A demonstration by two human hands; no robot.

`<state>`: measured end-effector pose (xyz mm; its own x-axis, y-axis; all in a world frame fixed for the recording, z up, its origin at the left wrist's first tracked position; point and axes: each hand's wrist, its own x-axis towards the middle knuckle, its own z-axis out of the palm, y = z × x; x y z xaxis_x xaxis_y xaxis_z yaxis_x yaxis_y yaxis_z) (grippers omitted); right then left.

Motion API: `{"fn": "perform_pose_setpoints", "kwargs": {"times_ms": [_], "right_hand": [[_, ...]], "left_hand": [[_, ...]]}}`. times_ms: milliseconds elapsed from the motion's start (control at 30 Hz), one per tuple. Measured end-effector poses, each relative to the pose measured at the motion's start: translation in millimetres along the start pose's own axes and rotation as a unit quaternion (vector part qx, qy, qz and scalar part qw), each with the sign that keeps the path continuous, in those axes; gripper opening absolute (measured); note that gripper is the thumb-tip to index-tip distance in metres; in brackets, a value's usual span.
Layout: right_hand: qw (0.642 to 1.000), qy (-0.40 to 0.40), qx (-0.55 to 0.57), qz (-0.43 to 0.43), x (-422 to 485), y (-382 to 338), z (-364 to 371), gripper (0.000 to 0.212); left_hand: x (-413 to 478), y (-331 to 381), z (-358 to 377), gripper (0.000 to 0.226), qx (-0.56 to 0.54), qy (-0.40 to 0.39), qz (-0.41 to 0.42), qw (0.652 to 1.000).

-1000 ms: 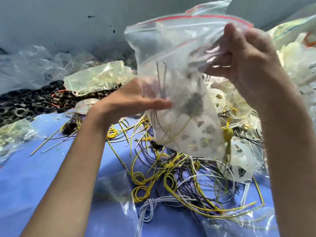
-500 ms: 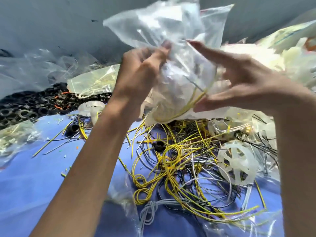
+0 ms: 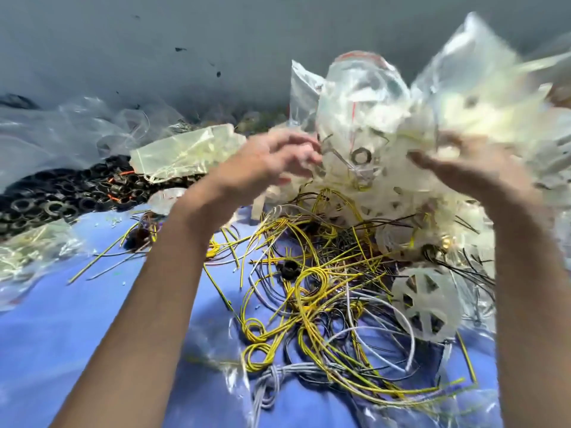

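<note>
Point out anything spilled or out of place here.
Yellow, grey and black wires lie in a loose tangle across the blue cloth, and a white spoked wheel lies among them at the right.

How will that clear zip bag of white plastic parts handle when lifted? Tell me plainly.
Likely floppy: the clear bag is thin film, crumpled and creased around its load. Probably light for its bulk, since the white parts inside look like open, spoked plastic. It could snag on the way up, as the yellow wires lie tangled just below it.
</note>
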<state>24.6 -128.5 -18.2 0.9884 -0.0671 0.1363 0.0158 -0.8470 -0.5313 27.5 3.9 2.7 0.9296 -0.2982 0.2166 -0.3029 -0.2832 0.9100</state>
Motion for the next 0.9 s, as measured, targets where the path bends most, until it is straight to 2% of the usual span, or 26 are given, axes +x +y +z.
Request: {"fn": "perform_pose_setpoints", "kwargs": {"times_ms": [33, 67, 133, 167, 300, 367, 467, 533, 633, 733, 900], "right_hand": [[0.999, 0.016, -0.045, -0.015, 7, 67, -77, 0.070], [0.999, 0.040, 0.007, 0.002, 13, 95, -90, 0.071], [0.997, 0.012, -0.032, 0.062, 30, 102, -98, 0.073], [0.999, 0.030, -0.020, 0.021, 33, 104, -97, 0.074], [0.996, 0.087, -0.012, 0.011, 34, 97, -102, 0.068], [0.992, 0.127, 0.022, 0.000, 26, 89, -110, 0.060], [0.986, 0.153, 0.045, -0.054, 19, 79, -114, 0.048], [0.990, 0.094, 0.055, -0.095, 10, 68, -119, 0.043], [0.984, -0.075, 0.003, -0.163, -3, 54, -116, 0.050], [0.957, -0.211, -0.026, -0.199, -7, 42, -106, 0.057], [0.940, -0.237, -0.062, -0.238, -6, 30, -92, 0.054]], "left_hand": [[1, -6, 3, 0.015, 0.042, -0.042, -0.020, 0.998], [2, -12, 7, 0.018, 0.080, -0.082, -0.036, 0.993], [3, -20, 15, 0.024, 0.139, -0.144, -0.062, 0.978], [4, -23, 20, 0.025, 0.166, -0.163, -0.071, 0.970], [8, -35, 27, 0.020, 0.237, -0.179, -0.080, 0.952], [13, -42, 20, 0.016, 0.247, -0.126, -0.068, 0.958], [27, -59, -1, 0.019, 0.193, 0.033, -0.070, 0.978], [42, -74, -20, 0.022, 0.174, 0.151, -0.079, 0.970], [69, -103, -47, 0.017, 0.227, 0.272, -0.107, 0.929], [95, -132, -69, 0.022, 0.272, 0.319, -0.146, 0.896], [120, -174, -96, 0.039, 0.406, 0.294, -0.233, 0.833]]}}
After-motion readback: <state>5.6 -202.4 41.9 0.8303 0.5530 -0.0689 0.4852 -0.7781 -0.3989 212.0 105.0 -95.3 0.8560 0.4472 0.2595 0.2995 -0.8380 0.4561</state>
